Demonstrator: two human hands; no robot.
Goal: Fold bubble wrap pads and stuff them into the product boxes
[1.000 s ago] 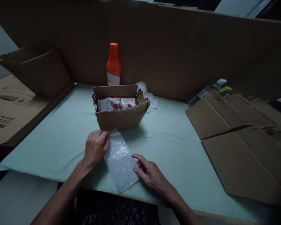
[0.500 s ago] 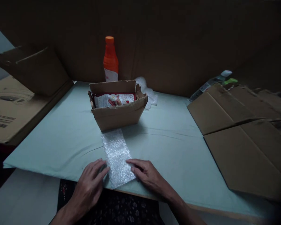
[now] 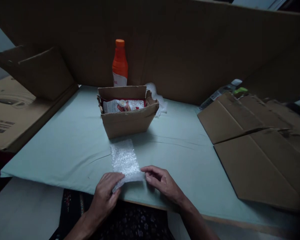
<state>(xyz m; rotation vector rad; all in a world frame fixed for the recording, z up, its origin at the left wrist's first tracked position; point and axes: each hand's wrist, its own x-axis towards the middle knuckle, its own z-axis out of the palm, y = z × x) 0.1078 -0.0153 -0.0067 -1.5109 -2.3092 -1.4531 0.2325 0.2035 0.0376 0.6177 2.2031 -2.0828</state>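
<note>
A strip of clear bubble wrap (image 3: 123, 158) lies on the pale green table cover (image 3: 65, 146), just in front of a small open cardboard box (image 3: 127, 121). My left hand (image 3: 105, 196) pinches the strip's near edge and lifts it off the table. My right hand (image 3: 162, 181) grips the same edge at its right corner with curled fingers. The near end of the strip is folded up and over. Inside the box lies a white and red packet (image 3: 122, 105).
An orange bottle (image 3: 120, 65) stands behind the box, with crumpled plastic (image 3: 156, 96) beside it. Flattened cardboard sheets (image 3: 260, 143) cover the right of the table. A large printed carton (image 3: 10, 113) sits at the left. A cardboard wall (image 3: 190, 50) closes the back.
Both hands slid to the strip's near end, then took hold of its edge and folded it up, so the strip looks shorter now.
</note>
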